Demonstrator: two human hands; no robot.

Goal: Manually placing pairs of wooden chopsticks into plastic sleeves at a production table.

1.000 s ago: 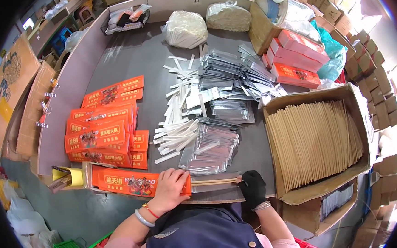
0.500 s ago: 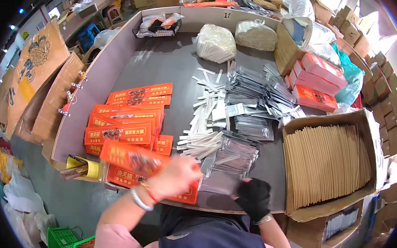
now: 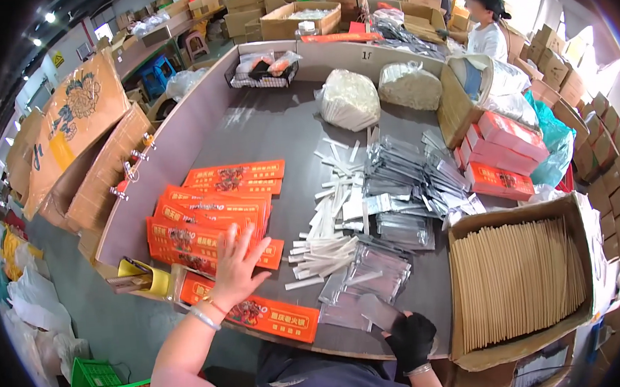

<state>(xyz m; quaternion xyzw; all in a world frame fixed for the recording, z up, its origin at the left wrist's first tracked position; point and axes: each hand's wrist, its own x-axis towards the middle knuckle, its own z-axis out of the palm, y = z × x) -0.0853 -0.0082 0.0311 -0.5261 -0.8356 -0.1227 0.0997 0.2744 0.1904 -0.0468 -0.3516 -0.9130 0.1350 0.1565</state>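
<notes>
Head view: the black-gloved right hand (image 3: 411,339) curls, fingers pinching a clear packet (image 3: 378,311); the bare left hand (image 3: 235,274) slants forward, fingers spread loose. The packet's gripped end is hidden; left-hand contact is unclear. It juts beyond the right fingers; red sleeves (image 3: 178,237) lie beneath the left ones on the desk (image 3: 276,124).

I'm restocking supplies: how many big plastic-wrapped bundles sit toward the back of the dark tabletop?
2: the left bundle near the back middle, and the right bundle beside it, left of an upright cardboard box. Others could be hidden inside or behind that box.
</notes>
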